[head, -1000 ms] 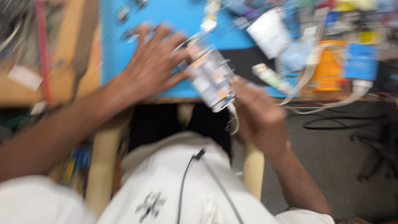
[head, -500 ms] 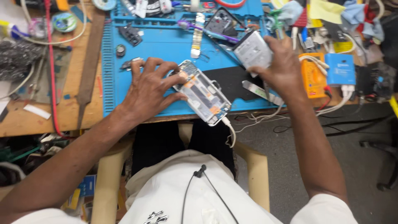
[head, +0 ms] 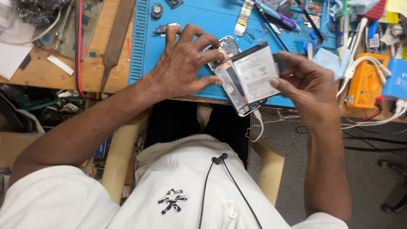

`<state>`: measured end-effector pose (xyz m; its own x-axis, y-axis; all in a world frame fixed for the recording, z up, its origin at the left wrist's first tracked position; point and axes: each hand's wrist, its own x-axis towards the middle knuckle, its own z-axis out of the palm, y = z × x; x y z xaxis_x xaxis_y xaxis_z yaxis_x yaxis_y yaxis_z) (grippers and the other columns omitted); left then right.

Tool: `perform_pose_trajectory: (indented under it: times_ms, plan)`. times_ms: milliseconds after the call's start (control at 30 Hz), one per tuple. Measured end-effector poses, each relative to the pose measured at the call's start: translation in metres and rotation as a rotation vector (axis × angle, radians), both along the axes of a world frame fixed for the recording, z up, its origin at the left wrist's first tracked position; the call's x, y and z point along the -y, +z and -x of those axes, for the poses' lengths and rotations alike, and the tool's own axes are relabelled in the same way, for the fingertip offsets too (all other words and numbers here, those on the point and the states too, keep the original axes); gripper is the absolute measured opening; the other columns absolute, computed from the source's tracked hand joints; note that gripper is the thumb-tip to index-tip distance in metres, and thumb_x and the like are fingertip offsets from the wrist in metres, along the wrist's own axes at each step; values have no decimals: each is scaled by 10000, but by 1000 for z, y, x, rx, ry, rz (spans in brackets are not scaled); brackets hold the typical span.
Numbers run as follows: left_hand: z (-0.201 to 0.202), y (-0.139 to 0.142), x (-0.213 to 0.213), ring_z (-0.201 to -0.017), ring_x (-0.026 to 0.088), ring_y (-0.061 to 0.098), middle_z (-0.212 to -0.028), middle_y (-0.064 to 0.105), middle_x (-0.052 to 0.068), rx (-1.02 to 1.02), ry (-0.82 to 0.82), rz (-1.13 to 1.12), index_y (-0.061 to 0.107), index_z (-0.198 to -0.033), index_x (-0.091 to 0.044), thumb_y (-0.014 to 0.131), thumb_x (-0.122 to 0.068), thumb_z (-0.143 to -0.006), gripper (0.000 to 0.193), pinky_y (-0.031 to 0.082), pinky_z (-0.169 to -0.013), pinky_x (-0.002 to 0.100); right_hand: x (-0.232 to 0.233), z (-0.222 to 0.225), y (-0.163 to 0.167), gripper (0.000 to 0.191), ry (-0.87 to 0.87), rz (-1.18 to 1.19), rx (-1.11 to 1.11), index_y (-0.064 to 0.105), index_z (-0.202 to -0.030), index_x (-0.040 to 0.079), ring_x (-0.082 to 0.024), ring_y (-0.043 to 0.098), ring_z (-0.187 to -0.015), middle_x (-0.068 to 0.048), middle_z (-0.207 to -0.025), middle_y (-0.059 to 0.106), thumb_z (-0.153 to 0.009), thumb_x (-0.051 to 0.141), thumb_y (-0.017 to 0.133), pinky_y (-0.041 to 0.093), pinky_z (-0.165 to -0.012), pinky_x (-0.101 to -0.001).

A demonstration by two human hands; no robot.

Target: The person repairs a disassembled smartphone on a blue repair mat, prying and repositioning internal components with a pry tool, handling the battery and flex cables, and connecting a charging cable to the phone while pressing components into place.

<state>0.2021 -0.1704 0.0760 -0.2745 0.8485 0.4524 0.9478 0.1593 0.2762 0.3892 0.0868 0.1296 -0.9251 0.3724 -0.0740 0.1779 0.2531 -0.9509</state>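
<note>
The right hand (head: 311, 87) has brought the battery (head: 256, 74) back over the opened phone (head: 237, 80), fingers pinching its edge. The left hand (head: 186, 63) steadies the phone, fingers spread; seating the battery squarely looks like the step, needing careful alignment

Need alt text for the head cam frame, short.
Seen from above, a seated person's left hand steadies an opened phone on a blue work mat, while the right hand holds a flat white battery over it. Tools, cables and an orange multimeter crowd the wooden bench.
</note>
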Motion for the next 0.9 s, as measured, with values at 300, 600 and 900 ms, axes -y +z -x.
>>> perform_pose_trajectory:
  times_ms: [300, 600, 900]
  plan:
    - [1, -8, 6, -1236, 284, 447, -1313, 610, 42, -7, -9, -17, 722, -1217, -160, 883, -694, -708, 756, 279, -991, 553, 13, 16, -17, 414, 118, 22, 181, 671, -1304, -50, -146, 735, -936, -128, -1078, 759, -899, -23, 752, 636, -834, -291]
    - [2, -9, 3, -1227, 275, 448, -1297, 617, 36, -3, 8, 4, 725, -1200, -162, 868, -716, -716, 749, 272, -993, 550, 17, 21, -13, 385, 170, -36, 255, 687, -1276, -14, -127, 726, -930, -108, -1060, 754, -898, 31, 747, 625, -792, -274]
    - [-1, -19, 9, -1334, 291, 429, -1329, 597, 54, -78, 13, 16, 723, -1232, -124, 855, -654, -825, 680, 243, -1058, 597, 25, 21, 2, 343, 226, -384, 257, 728, -1233, 38, -126, 743, -922, -95, -1044, 778, -903, 88, 807, 621, -792, -265]
